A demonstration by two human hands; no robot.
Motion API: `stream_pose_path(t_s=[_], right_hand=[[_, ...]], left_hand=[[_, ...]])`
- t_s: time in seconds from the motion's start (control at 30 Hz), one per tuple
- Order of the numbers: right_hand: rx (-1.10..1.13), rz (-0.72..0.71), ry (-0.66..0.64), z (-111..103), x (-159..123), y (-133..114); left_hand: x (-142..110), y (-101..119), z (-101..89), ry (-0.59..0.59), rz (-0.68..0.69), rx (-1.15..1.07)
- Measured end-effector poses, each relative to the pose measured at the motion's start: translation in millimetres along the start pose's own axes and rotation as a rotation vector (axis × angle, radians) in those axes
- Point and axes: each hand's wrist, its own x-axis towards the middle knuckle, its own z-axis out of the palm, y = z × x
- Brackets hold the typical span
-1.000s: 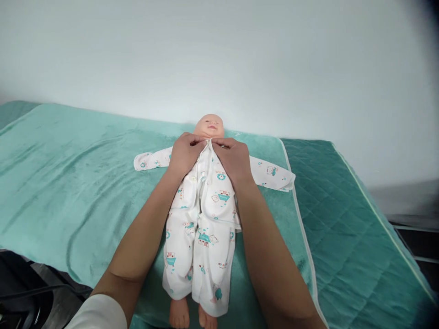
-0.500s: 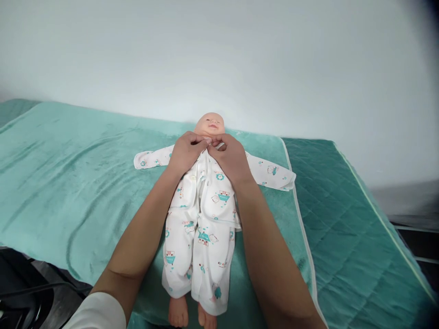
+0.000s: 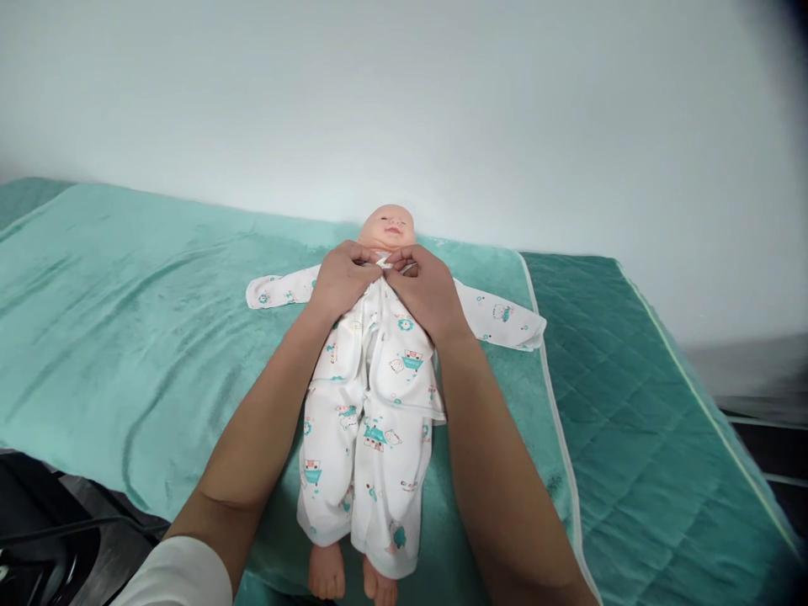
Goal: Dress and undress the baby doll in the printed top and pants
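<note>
A baby doll (image 3: 386,225) lies on its back, feet toward me, dressed in a white printed shirt (image 3: 410,358) and matching trousers (image 3: 388,488). At the doll's neck my left hand (image 3: 346,273) pinches one side of the shirt's collar. Facing it, my right hand (image 3: 424,286) pinches the other side, fingertips almost touching those of the left. The button or snap between them is too small to make out. Below my hands the shirt front hangs apart over the belly. Both sleeves stretch outward, and the doll's hands do not show.
A light green blanket (image 3: 157,337) lies under the doll, over a darker quilted cover (image 3: 644,421) that shows on the right. Behind stands a pale wall (image 3: 404,101). Something black with a cable (image 3: 38,539) is at the lower left, beside the bed's edge.
My fingertips have shifted slightly at the collar, and a bit of white cloth now shows between them. The doll and its clothes lie as before.
</note>
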Motion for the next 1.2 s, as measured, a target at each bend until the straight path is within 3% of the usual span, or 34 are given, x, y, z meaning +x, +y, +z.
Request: stream_pose_path(t_s=[0.37,0.57,0.87,1.0,1.2], right_hand=[[-0.023,-0.048,0.073,1.9,-3.6,0.6],[-0.05,-0.119,0.091,1.7,-4.4,1.6],[-0.05,-0.301,0.06,-1.0,-4.9,8.9],[-0.036,-0.309,0.087,0.9,-4.1,10.5],[-0.008,-0.262,0.073,0.0,-4.5,8.9]], left_hand=[[0.4,-0.7,-1.6,-0.004,-0.068,-0.069],[-1.0,-2.2,-3.5,-0.024,0.089,-0.046],[-1.3,-6.8,-8.7,-0.032,0.11,0.038],[-3.0,-2.9,-7.0,0.013,0.111,0.089],[-3.3,-0.4,-6.3,-0.012,0.121,0.096]])
